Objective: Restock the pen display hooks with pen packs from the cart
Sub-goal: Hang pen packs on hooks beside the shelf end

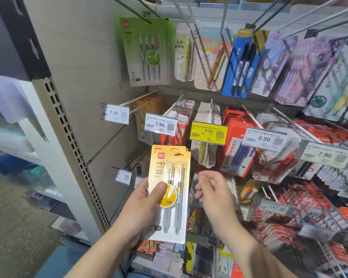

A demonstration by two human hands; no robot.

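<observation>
Mid-restock, I'd say: left hand (144,199) grips a small stack of yellow packs (169,189) upright at 6 o'clock, thumb on the round sticker. Right hand (213,189) sits loose and empty just beside it. Each pack shows two clear pens. Next move probably means threading the hang hole onto the hook (137,100) at 11 o'clock, 7.90 tag (114,113).

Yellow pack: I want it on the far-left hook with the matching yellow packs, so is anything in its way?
Only the hook's own price tag, at its front tip. The yellow pack, held in the left hand, sits below with open air between; the right hand is off to the side.
</observation>
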